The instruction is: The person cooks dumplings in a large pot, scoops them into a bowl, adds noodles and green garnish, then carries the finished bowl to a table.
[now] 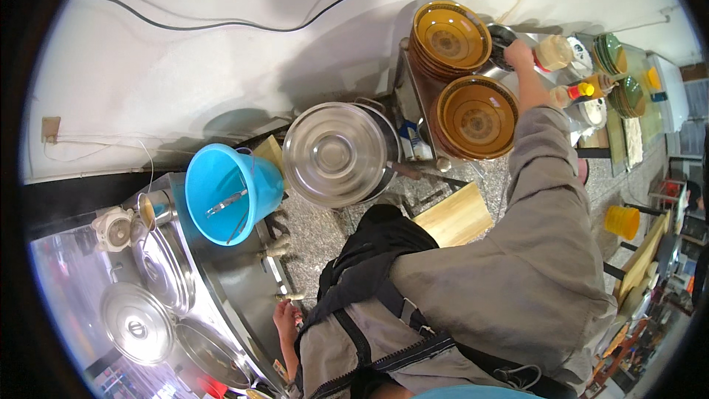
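My right hand [519, 55] reaches over the rim of a metal pot [500, 39] with dark contents, beside two stacks of brown bowls, one at the back [451, 36] and one nearer [476, 118]. Its fingertips are partly hidden, and whether they grip something does not show. A jar with a red lid [553, 53] stands just right of that hand. Low at the left, my left hand [286, 318] is by the front edge of the metal counter [238, 271], close below a valve knob [291, 296]. Its fingers look bent; what they touch is unclear.
A large lidded pot [335, 154] stands between a blue bucket [266, 194] and the bowl table. Lidded pans [135, 324] and a small fan [112, 229] are on the left counter. A wooden board [457, 216] lies low ahead; a yellow bucket [621, 222] is at right.
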The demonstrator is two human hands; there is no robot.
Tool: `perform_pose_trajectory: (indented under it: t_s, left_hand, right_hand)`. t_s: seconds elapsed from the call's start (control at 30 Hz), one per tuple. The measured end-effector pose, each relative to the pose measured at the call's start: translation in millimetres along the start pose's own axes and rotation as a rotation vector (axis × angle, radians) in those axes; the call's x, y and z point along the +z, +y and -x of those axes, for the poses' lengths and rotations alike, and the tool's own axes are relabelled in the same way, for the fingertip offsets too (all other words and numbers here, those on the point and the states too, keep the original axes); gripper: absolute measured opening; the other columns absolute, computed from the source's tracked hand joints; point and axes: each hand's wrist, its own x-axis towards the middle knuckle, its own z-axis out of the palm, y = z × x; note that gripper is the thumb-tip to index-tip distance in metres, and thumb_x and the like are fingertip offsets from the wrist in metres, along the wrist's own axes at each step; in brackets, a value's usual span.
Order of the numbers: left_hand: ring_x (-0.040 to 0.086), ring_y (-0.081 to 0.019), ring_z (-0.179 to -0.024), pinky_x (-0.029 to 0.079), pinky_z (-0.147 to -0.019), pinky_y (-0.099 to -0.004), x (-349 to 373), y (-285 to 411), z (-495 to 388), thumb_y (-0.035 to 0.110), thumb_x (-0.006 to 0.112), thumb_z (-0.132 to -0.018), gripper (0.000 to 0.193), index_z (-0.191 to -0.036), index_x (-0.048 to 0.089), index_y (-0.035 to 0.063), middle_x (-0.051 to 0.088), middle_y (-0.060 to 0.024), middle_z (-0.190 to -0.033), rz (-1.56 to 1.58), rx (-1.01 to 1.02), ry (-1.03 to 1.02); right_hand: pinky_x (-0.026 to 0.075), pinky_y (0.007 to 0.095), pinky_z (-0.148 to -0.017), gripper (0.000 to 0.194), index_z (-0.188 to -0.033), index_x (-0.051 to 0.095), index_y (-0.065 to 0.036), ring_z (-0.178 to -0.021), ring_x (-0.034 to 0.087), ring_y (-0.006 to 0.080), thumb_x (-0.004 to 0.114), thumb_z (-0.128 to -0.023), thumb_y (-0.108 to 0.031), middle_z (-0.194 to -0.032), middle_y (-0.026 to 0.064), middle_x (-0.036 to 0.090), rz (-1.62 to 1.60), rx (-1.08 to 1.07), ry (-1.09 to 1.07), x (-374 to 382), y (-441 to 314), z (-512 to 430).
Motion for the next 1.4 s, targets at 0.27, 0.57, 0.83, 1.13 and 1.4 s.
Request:
perform_pose_trajectory:
  t_s: [0.27,0.57,0.83,1.13,1.4]
  left_hand:
    - [0.055,-0.0132,-0.055,0.046,-0.049,-0.0265,5,-21,-24,0.017,0.054,-0.085,0.019,-0.097,0.059,0.0030,0.056,-0.0050,-0.067,-0.049,-0.002,0.037]
    - [0.058,-0.0132,-0.064,0.049,-0.060,-0.0289,-1,-22,7,0.019,0.052,-0.086,0.028,-0.107,0.058,0.0019,0.062,-0.0080,-0.077,0.041,0.366,0.022]
    - [0.053,-0.0066,-0.066,0.045,-0.060,-0.0213,-71,-69,102,0.022,0.052,-0.093,0.031,-0.119,0.051,0.0056,0.056,0.0005,-0.077,0.871,0.530,-0.003]
    - [0.038,-0.0059,-0.047,0.029,-0.043,-0.0213,-166,-191,173,0.021,0.047,-0.093,0.016,-0.086,0.055,0.0089,0.042,0.0058,-0.058,1.815,0.522,0.534]
    - [0.042,-0.0051,-0.052,0.030,-0.046,-0.0196,-185,-246,199,0.020,0.047,-0.094,0.016,-0.090,0.055,0.0065,0.044,0.0042,-0.060,1.627,0.603,1.153]
  right_hand:
    - [0.044,0.0403,-0.087,0.031,-0.097,0.063,-0.003,-0.096,0.060,0.0293,0.048,-0.081,-0.025,-0.100,0.0164,0.062,-0.151,-0.132,0.370,-39,78,-7]
    - [0.044,0.0205,-0.067,0.028,-0.109,0.060,0.001,-0.074,0.052,0.0090,0.056,-0.091,-0.020,-0.088,0.0031,0.061,-1.157,-0.732,-0.277,-39,-117,258]
    - [0.044,0.0234,-0.064,0.022,-0.107,0.063,0.000,-0.069,0.054,0.0101,0.054,-0.087,-0.003,-0.085,0.0048,0.063,-0.724,-1.512,-1.173,26,-319,715]
    - [0.046,0.0263,-0.064,0.023,-0.107,0.062,0.001,-0.070,0.058,0.0151,0.056,-0.085,-0.001,-0.084,0.0085,0.062,-0.499,-2.333,-1.535,57,-303,1018]
    - [0.036,0.0167,-0.045,0.011,-0.091,0.055,-0.002,-0.053,0.046,0.0043,0.056,-0.090,-0.013,-0.069,0.0016,0.055,0.206,-1.654,-2.163,97,-316,1112]
